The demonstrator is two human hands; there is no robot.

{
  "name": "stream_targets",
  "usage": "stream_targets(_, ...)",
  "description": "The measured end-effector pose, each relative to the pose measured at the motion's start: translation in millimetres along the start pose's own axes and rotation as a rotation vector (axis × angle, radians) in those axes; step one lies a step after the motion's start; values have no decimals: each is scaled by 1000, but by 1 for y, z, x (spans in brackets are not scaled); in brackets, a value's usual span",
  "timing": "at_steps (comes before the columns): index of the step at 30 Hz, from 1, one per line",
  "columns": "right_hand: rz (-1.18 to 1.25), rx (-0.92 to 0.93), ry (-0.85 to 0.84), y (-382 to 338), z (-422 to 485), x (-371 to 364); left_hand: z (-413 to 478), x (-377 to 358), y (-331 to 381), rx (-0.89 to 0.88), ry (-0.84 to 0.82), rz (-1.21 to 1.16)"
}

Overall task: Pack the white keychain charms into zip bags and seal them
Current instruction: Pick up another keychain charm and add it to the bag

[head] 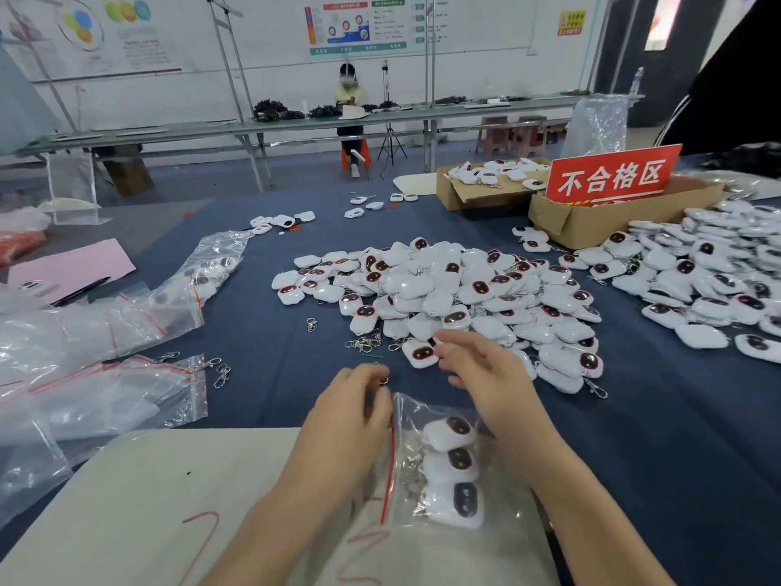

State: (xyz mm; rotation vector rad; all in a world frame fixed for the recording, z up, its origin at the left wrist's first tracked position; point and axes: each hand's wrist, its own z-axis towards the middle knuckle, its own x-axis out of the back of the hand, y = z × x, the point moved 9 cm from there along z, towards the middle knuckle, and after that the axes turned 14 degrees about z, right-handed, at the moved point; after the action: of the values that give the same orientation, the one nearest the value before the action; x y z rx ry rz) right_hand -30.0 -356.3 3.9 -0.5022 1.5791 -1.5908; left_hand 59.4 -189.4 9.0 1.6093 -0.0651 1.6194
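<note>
seen from over the worker's shoulder, the only view there is: the zip bag (412,416) lies flat on a pale board (126,501) at the near edge. its red seal strip (391,454) runs away from the person, and three white charms (454,463) are stacked inside. the left hand (350,412) has its fingers curled over the bag's mouth at the far corner and looks to be pinching it, though the fingertips are blurred. the right hand (481,374) is out over the near edge of the big pile (456,289), fingers loosely bent. something small and white sits at its fingertips, and i can't tell whether it grips that or only touches it.

the seal looks like the weak spot to me. each charm trails a metal clip, and one lying across the strip would stop the bag closing. with the mouth held at one corner only, the charms inside could slide back out. loose clips (367,343) lie just beside where the right hand is working, so a pick there might drag a tangle along. a box (591,230) with a red sign (613,177) stands near the pile, and i'd guess charms from it could get mixed in.

the table wears a dark blue cloth (274,395). a second heap (697,281) spreads to the right, and empty bags (105,374) and a pink sheet (72,268) lie to the left. beyond is a long bench (296,124) where another person (350,103) sits, with posters (359,23) on the white wall behind.
</note>
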Motion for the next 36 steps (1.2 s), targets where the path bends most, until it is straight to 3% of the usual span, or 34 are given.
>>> stream_targets(3,193,-98,137,12,4,15,36,-22,18,-23,-141,242)
stream_targets(8,179,-113,132,20,7,17,67,-42,30,56,-177,412)
stream_targets(13,64,-39,88,14,3,13,63,-38,24,21,-187,0)
stream_targets(19,-208,75,-109,8,-3,-10,27,-12,14,-173,-44,-408)
stream_targets(24,-173,29,-172,11,-4,-21,14,-12,1,-59,66,-754)
stream_targets(30,-78,-78,-182,24,-4,-29,11,-17,8,-49,11,-773)
stream_targets(36,-74,25,-154,7,-4,-24,10,-13,11,-74,14,-758)
